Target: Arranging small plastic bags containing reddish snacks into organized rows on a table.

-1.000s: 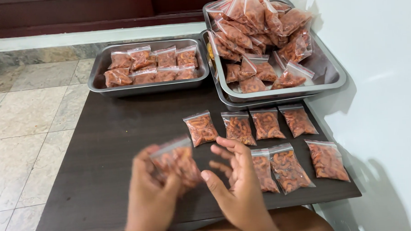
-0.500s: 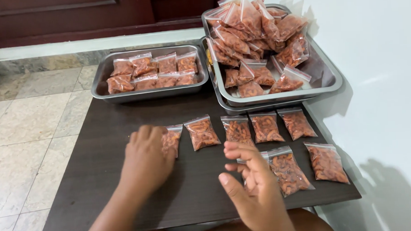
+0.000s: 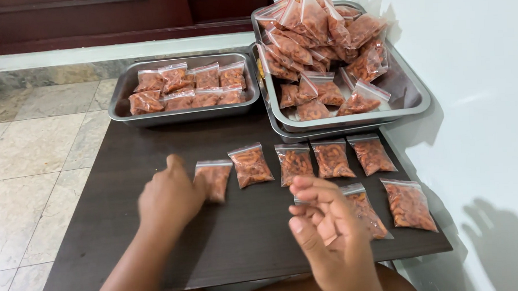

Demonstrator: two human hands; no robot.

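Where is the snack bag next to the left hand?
In the head view, the bag lies on the dark table, leftmost in the row, touching the left hand.

One head-worn camera looks steeply down and forward, close over the dark table [image 3: 130,224], toward the wall.

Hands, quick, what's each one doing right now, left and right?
Left hand: fingers resting on a small bag of orange snacks on the table; grip cannot be told.
Right hand: loosely curled, holding nothing.

Bare forearms (no sleeves, rings)
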